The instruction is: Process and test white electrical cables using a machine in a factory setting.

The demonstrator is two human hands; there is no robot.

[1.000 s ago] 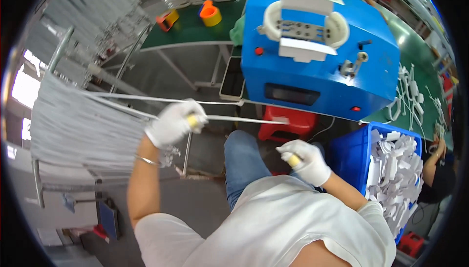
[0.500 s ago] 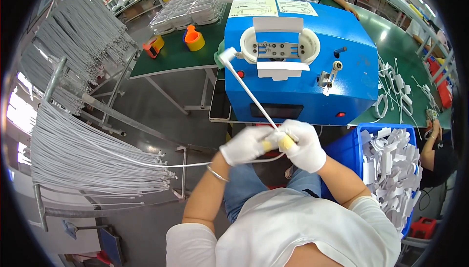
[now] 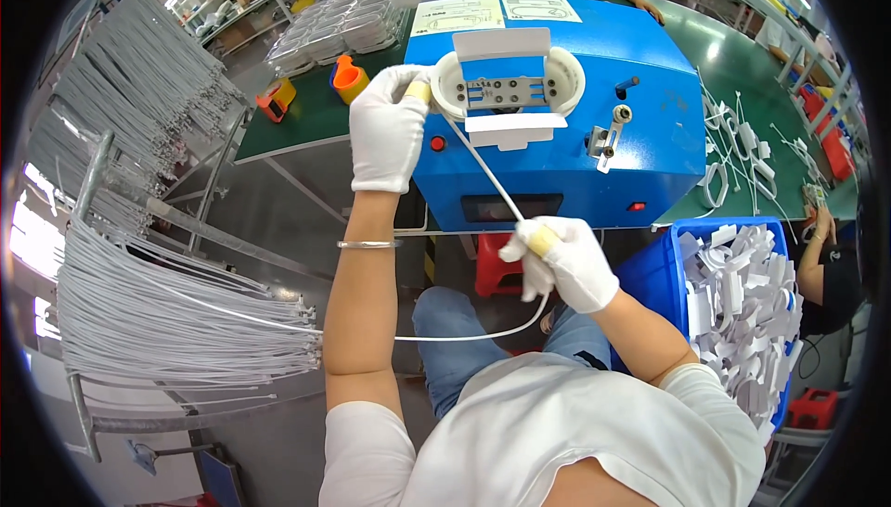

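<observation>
Fingertips of the white-gloved left hand pinch one end of a thin white plastic-coated cable against the left rim of the round white winding fixture on the top face of the blue box-shaped machine. White-gloved right hand, clenched with a yellow-taped thumb, grips the same cable lower down, in front of the machine's front face. Cable runs taut between the two hands, then sags in a loop across the lap toward the rack of hanging white cables at left. Judged light, limp, smooth-jacketed, likely to slip through gloves; best held near the end and close to the fixture. Blue bin of white paper strips stands at right.
</observation>
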